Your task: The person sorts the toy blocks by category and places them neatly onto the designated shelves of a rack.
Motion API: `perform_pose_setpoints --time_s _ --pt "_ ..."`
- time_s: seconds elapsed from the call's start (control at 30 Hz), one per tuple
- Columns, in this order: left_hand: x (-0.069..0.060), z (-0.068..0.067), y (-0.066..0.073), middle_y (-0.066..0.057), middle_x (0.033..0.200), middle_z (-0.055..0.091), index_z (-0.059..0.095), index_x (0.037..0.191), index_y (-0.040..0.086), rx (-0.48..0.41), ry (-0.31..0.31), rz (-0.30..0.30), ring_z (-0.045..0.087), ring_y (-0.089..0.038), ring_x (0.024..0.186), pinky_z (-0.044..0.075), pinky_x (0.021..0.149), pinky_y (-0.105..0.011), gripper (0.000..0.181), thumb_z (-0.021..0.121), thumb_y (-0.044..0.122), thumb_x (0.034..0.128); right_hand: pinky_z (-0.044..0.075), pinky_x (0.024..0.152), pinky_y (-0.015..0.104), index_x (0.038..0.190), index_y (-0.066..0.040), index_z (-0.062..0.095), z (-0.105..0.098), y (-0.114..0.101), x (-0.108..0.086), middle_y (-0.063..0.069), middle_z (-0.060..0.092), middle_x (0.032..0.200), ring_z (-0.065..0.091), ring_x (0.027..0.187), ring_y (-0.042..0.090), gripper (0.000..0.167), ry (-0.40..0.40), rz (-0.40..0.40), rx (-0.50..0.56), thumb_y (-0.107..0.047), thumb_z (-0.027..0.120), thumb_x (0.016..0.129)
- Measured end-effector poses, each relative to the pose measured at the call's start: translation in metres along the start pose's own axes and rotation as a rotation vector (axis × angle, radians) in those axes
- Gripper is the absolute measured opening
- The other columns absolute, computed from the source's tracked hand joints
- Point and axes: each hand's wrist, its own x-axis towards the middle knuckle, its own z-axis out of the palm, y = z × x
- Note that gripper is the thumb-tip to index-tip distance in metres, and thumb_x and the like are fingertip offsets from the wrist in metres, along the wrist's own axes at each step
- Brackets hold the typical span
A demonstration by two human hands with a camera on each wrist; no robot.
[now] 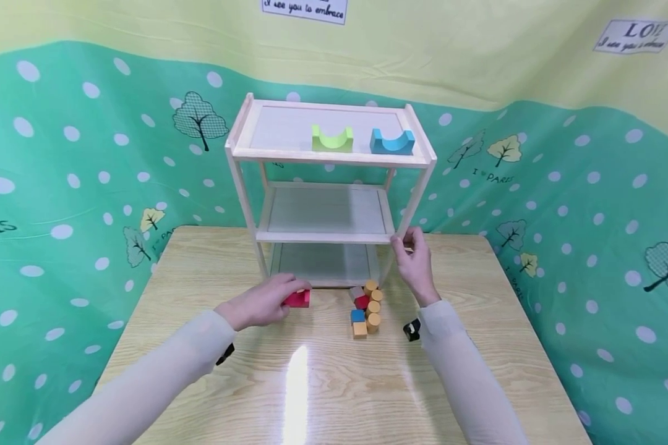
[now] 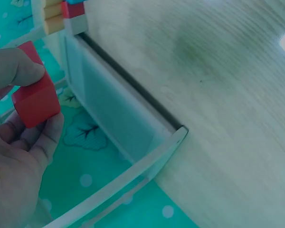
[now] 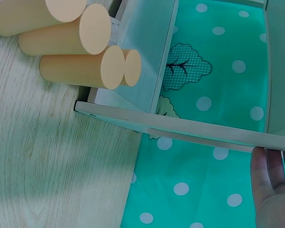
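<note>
The red block [image 1: 299, 300] sits just below the centre of the head view, near the front of the wooden rack [image 1: 323, 237]; your left hand [image 1: 263, 301] has its fingers clamped on it. Right of centre, your right hand [image 1: 415, 262] grips the rack's front post, thumb and fingers around it. Between your hands, orange cylinders [image 1: 373, 322] stand on the desk [image 1: 345, 395] beside small cubes [image 1: 359, 330]. Toward the upper middle, a green arch [image 1: 332, 142] and a blue arch [image 1: 392, 144] rest on the top shelf.
</note>
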Motion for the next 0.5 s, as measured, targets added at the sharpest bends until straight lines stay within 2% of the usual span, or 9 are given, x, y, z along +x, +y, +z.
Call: perform_pose_setpoints --time_s 0.17,0.27,0.5 --pt "-0.004 -0.011 0.002 0.0 0.101 0.053 0.055 0.128 0.016 0.023 0.009 -0.005 0.049 -0.016 0.09 0.047 0.078 -0.032 0.058 0.059 -0.005 0.0742 0.051 0.077 0.032 0.108 0.007 0.049 0.001 -0.002 0.0 0.016 0.053 0.096 0.056 0.091 0.023 0.021 0.0 0.016 -0.009 -0.008 0.054 0.096" --pt "-0.006 -0.018 0.004 0.0 0.099 0.053 0.056 0.128 0.014 0.028 0.021 0.014 0.049 -0.017 0.089 0.048 0.077 -0.032 0.057 0.059 -0.006 0.0744 0.05 0.078 0.036 0.109 0.008 0.048 0.001 -0.003 -0.001 0.017 0.053 0.097 0.056 0.092 0.027 0.021 -0.005 0.021 -0.017 -0.008 0.054 0.096" --pt "-0.008 -0.032 0.012 0.001 0.098 0.053 0.056 0.126 0.016 0.051 0.03 0.03 0.049 -0.015 0.088 0.048 0.076 -0.029 0.055 0.059 -0.005 0.0753 0.05 0.074 0.028 0.11 0.007 0.049 0.0 -0.003 -0.001 0.016 0.053 0.096 0.056 0.091 0.024 0.022 -0.001 0.005 -0.037 -0.01 0.054 0.096"
